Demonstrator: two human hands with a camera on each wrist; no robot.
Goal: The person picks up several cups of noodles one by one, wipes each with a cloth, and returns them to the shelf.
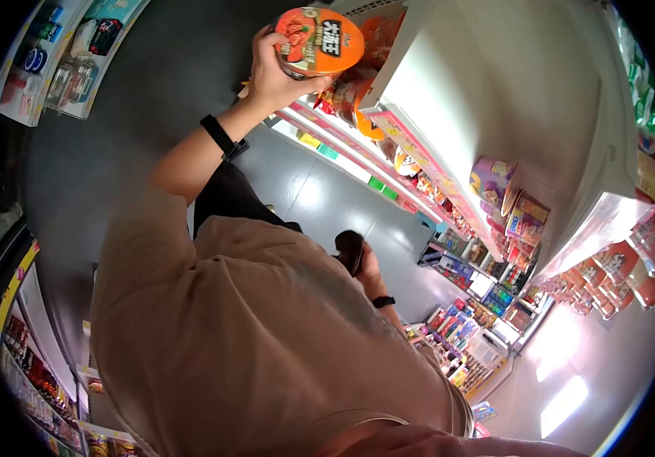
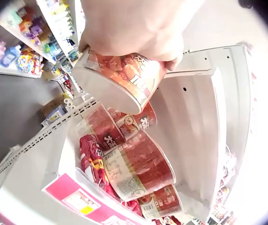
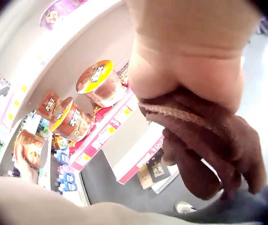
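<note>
Left grip [image 1: 270, 82] holds noodle bowl [image 1: 327, 42] near shelf edge [image 2: 70, 117], right grip [image 1: 370, 266] brown item [image 1: 349, 251], floor [image 1: 304, 190] open alongside.

A shop, with price labels [image 2: 81, 202] edging shelves [image 1: 457, 84] of packaged goods [image 2: 141, 164].

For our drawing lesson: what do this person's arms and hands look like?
The left hand wears no glove; a black band with a small dark piece attached circles its wrist. Another black band circles the wrist of the right hand. The loose, plain brownish left sleeve ends around the elbow.
</note>
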